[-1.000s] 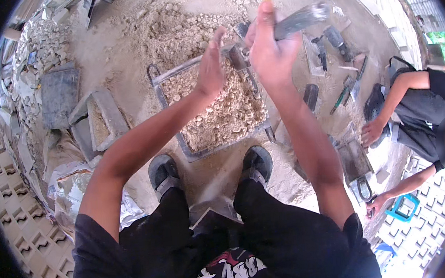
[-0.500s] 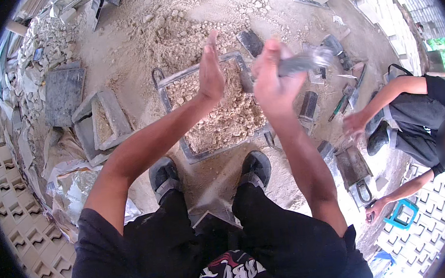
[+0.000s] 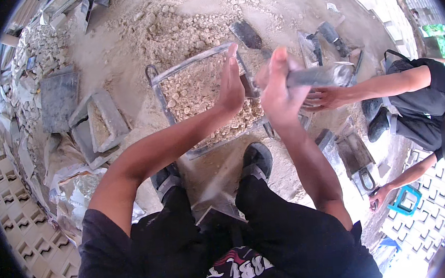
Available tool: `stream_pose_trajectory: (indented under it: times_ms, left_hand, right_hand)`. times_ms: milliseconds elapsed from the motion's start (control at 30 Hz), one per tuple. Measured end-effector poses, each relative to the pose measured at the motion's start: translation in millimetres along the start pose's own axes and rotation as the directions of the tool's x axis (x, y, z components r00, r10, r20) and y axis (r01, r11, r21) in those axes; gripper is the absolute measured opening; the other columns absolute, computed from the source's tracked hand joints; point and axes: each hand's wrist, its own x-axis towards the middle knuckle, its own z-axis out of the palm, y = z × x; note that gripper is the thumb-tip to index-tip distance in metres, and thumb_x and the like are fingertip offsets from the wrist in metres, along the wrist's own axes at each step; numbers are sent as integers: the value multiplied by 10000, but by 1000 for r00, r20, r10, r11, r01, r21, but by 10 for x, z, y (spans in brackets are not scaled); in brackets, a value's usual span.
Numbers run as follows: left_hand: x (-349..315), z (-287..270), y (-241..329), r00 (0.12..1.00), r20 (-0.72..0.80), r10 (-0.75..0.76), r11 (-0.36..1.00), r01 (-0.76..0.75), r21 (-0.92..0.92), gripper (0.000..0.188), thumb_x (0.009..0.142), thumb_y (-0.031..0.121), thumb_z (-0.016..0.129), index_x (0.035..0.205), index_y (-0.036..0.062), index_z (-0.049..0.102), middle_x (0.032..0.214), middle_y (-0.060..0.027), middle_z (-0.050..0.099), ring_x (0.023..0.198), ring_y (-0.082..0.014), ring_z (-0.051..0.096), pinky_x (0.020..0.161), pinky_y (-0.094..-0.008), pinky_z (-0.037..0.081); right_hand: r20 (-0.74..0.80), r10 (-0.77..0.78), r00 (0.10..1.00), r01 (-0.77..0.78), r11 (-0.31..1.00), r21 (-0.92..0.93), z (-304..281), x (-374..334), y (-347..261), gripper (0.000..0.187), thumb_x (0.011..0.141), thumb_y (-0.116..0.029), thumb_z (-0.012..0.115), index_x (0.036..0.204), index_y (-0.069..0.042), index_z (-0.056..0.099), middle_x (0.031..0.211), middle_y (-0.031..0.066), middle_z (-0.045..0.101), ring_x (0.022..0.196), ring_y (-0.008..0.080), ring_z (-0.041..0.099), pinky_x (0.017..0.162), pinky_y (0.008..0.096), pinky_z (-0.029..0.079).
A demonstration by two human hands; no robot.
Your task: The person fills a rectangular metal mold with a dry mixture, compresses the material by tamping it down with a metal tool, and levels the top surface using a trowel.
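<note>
My left hand [image 3: 231,86] is held up edge-on over a square metal-rimmed frame [image 3: 190,59], fingers straight and together, holding nothing. Crumbly tan material [image 3: 190,94] fills the frame. Just right of it, my right hand [image 3: 282,90] is closed round a tool with a thick grey handle [image 3: 317,75], which sticks out rightward and is smeared by motion. A brown flat piece [image 3: 249,86] shows left of that fist; whether it belongs to the tool I cannot tell. A co-worker's hand [image 3: 326,98] reaches in close beside my right wrist.
My shoes stand at the frame's near side. Left lie a concrete mould block [image 3: 120,131], a dark plate [image 3: 60,97] and rubble [image 3: 48,51]. A dark slab [image 3: 245,35] lies beyond the frame. Right are a metal mould [image 3: 354,149], a turquoise stool [image 3: 407,200] and a seated co-worker.
My left hand has moved right, closer to my right hand. My right hand still grips the tool. The co-worker's upper arm has stretched left toward my right wrist.
</note>
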Motion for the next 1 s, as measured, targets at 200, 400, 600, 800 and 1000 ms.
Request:
stream_pose_trajectory:
  times_ms: [200, 400, 600, 800, 1000]
  left_hand:
    - [-1, -201, 168, 995, 99, 13, 993, -24, 119, 597, 1025, 359, 170, 1457, -53, 167, 1518, -209, 208, 1395, -283, 210, 1155, -360, 140]
    - [-174, -384, 222, 991, 136, -10, 960, -29, 278, 603, 1023, 360, 170, 1458, -58, 159, 1519, -205, 210, 1361, -284, 271, 1142, -359, 175]
    - [-503, -24, 54, 995, 100, -14, 984, -4, 180, 616, 1022, 365, 181, 1459, -67, 144, 1507, -216, 233, 1248, -293, 445, 1103, -369, 282]
    - [-297, -84, 119, 986, 165, 16, 985, -44, 168, 609, 1015, 346, 187, 1458, -70, 137, 1520, -218, 186, 1312, -296, 314, 1123, -374, 201]
    - [-199, -274, 251, 977, 214, 7, 969, -60, 239, 604, 1009, 327, 192, 1457, -73, 131, 1533, -219, 139, 1375, -299, 183, 1143, -379, 120]
  right_hand:
    - [16, -7, 1000, 3, 975, 223, -206, -119, -22, 399, 1009, -223, 447, 638, -89, 387, 503, -26, 385, 426, 54, 319, 400, 246, 241]
    - [41, -128, 991, 115, 963, 245, -263, -202, -213, 403, 1017, -228, 424, 643, -91, 370, 500, -25, 368, 420, 59, 295, 395, 259, 225]
    - [60, 142, 988, -150, 972, 182, -338, -323, -296, 352, 1004, -188, 451, 679, -60, 491, 570, -37, 442, 521, 39, 399, 459, 233, 305]
    - [41, 60, 997, -65, 989, 134, -376, -288, -208, 344, 1020, -155, 371, 686, -76, 352, 487, -15, 324, 412, 76, 300, 394, 272, 241]
    - [99, 36, 994, -38, 999, 21, -478, -429, -132, 360, 1023, -169, 371, 677, -73, 344, 489, -29, 303, 427, 62, 268, 401, 271, 217]
